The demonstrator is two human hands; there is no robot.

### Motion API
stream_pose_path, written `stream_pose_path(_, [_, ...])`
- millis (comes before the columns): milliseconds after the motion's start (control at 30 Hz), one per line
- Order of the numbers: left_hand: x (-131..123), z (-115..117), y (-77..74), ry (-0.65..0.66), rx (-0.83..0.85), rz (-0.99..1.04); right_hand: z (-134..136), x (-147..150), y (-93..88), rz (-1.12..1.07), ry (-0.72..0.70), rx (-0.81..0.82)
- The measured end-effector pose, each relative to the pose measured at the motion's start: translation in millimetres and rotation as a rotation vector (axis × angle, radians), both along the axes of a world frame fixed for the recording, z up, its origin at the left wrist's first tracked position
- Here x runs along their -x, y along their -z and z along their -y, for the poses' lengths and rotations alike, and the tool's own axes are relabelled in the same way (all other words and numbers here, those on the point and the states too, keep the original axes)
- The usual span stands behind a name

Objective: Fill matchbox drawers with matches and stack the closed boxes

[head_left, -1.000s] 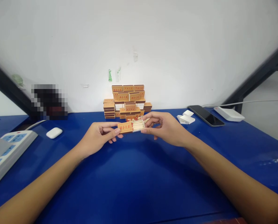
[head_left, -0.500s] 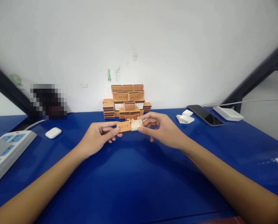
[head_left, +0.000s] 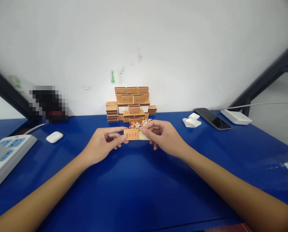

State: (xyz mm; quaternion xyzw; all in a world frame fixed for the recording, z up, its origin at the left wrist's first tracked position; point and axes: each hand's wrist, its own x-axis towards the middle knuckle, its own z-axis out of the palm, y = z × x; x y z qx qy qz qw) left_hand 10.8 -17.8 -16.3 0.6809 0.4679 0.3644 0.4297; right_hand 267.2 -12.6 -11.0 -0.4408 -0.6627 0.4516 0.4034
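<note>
A matchbox point(head_left: 132, 134) with an orange printed sleeve is held up between both hands. My left hand point(head_left: 106, 143) is closed on the sleeve's left end, thumb in front. My right hand point(head_left: 166, 137) pinches the right end of the partly drawn-out tray, its thumb over the matches point(head_left: 144, 136) inside. Just behind the box lies a pile of loose red-tipped matches point(head_left: 140, 123) on the blue table point(head_left: 134, 187). Farther back, a stepped stack of matchboxes point(head_left: 132, 99) stands by the wall.
Folded white paper pieces point(head_left: 191, 121), a dark phone point(head_left: 213, 118) and a white box point(head_left: 236, 117) lie at right. On the left are a white earphone case point(head_left: 54, 137), a power strip point(head_left: 15, 149) and a pixelated dark object point(head_left: 49, 104). Black slanted bars flank the table.
The matchbox has shifted slightly right and down and now faces me more squarely. My right thumb has moved up over the matches, and more of the loose pile shows behind.
</note>
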Motion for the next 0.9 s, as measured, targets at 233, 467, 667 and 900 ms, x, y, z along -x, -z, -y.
stream_pose_path(233, [-1.6, 0.8, 0.7, 0.003, -0.028, -0.015, 3.6, 2.2, -1.2, -0.002, 0.004, 0.012])
stream_pose_path(467, [-1.1, 0.4, 2.9, 0.018, -0.012, 0.007, 1.9, 1.3, -2.8, -0.029, -0.09, 0.028])
stream_pose_path(667, [-8.0, 5.5, 0.5, 0.003, 0.034, 0.083, 8.4, 11.5, 5.3, -0.11, 0.025, -0.005])
stream_pose_path(900, [-15.5, 11.5, -2.5, -0.097, -0.005, 0.127, 23.1, 26.6, 10.9, -0.144, 0.142, -0.071])
